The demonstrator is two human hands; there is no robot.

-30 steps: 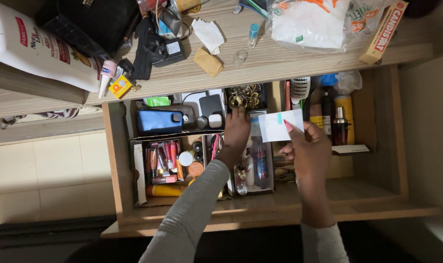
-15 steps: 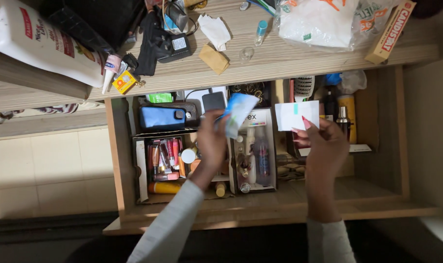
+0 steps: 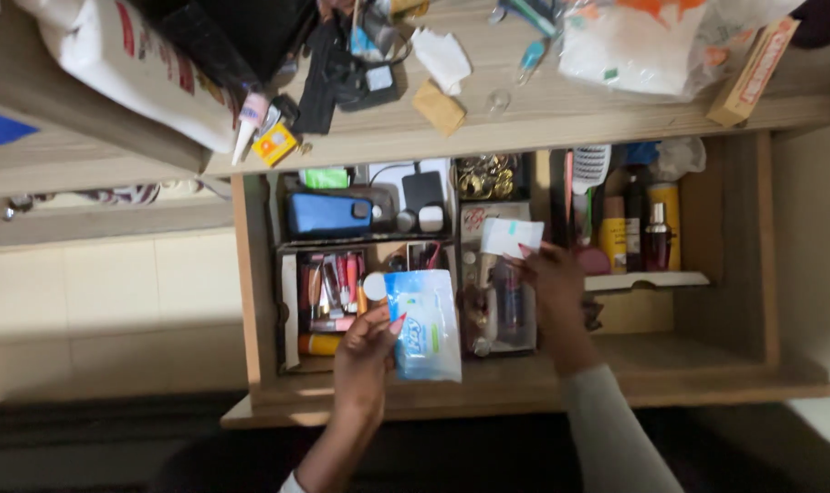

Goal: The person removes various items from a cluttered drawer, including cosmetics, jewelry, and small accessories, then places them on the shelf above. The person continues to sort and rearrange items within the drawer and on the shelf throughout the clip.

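We held the blue and white packet [image 3: 423, 324] in our left hand [image 3: 365, 351], fingers closed on its left edge, its long axis running from the drawer's front lip toward the desk [image 3: 488, 123]. It lay over the box of tubes [image 3: 328, 292] in the open drawer [image 3: 251, 301]. Our right hand [image 3: 554, 278], just to its right, pinched a small white card [image 3: 511, 236] above the middle box.
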